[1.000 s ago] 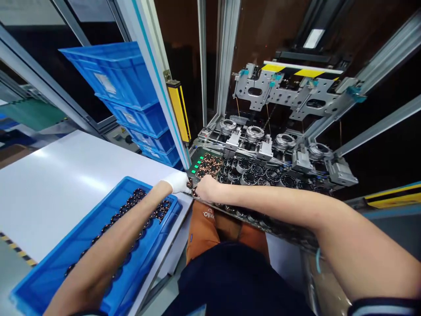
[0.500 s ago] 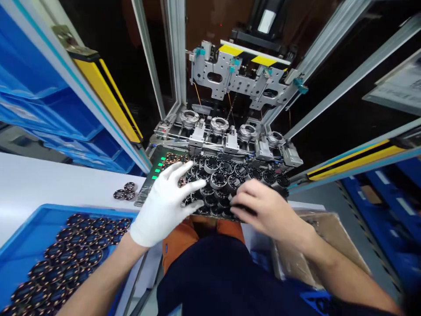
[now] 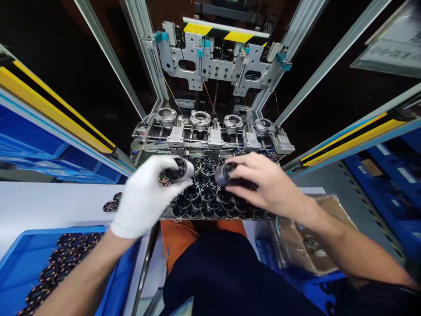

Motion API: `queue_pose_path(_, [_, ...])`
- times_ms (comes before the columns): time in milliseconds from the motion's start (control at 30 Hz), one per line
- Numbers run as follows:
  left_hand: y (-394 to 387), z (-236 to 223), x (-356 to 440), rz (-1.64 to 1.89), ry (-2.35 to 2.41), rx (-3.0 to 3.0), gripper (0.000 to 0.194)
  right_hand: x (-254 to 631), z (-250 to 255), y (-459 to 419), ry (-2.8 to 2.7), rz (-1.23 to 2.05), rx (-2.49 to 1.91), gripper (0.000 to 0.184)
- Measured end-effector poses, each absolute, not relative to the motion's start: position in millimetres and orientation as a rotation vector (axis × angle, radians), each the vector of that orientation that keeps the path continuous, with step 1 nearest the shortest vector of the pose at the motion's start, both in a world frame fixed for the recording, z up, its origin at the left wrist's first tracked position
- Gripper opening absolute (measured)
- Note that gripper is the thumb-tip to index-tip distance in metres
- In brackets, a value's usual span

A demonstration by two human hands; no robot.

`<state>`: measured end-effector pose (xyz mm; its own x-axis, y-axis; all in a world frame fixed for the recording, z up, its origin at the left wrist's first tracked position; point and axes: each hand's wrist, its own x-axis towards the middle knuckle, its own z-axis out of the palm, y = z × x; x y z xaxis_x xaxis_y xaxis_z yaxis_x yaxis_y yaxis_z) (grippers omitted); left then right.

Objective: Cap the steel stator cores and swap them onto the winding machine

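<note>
My left hand [image 3: 146, 193], in a white glove, is closed around a dark metal ring [image 3: 184, 169] with a silvery rim. My bare right hand [image 3: 259, 180] grips another such ring [image 3: 222, 173], blurred by motion. Both rings are tilted and held above a packed layer of similar black and silver rings [image 3: 208, 193] on the work surface. Behind the left fingers a few copper-coloured rings [image 3: 164, 180] show in part. Beyond the hands stands a row of round metal fixtures [image 3: 200, 119] on the machine.
A blue bin [image 3: 19, 250] of dark rings with copper dots stands at the left, with loose rings [image 3: 113, 202] on the white table [image 3: 66, 197] nearby. At right is a plastic-lined carton [image 3: 286, 245]. A perforated metal plate [image 3: 220, 70] hangs above the fixtures between yellow side bars [image 3: 345, 140].
My view has swung right and now faces the machine. Half a second ago both hands were spread over the rings; now each has a ring lifted in it.
</note>
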<state>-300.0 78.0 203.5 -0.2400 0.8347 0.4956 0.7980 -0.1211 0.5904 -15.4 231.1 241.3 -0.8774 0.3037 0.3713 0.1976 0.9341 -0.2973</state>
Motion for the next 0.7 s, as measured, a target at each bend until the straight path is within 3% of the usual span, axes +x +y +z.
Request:
queue_pose_path(67, [99,227,-320,1.357,2.177,1.768,0.076,-29,260,259,-2.576,0.433,-0.404,0.048])
queue_pose_path(100, [115,237,-332,1.302,2.233,1.763,0.091,-41,264,276,-2.534,0.458,-0.446,0.067])
queue_pose_path(133, [134,244,-344,1.22,2.264,1.797,0.093,-54,264,294,-2.505,0.473,-0.496,0.08])
queue_pose_path(167, [155,247,-356,1.115,2.29,1.818,0.086,-68,261,313,-2.49,0.485,-0.554,0.081])
queue_pose_path(233, [195,242,-375,0.993,2.346,1.794,0.077,-95,244,347,-2.479,0.522,-0.685,0.065])
queue_pose_path(333, [236,214,-394,0.94,2.403,1.692,0.077,-122,211,382,-2.485,0.611,-0.817,0.054])
queue_pose_path(500, [246,183,-410,1.019,2.257,1.641,0.065,-124,191,408,-2.457,0.746,-0.818,0.059])
queue_pose_path(700, [244,205,-418,1.366,2.043,1.575,0.077,-112,213,423,-2.328,0.832,-0.757,0.07])
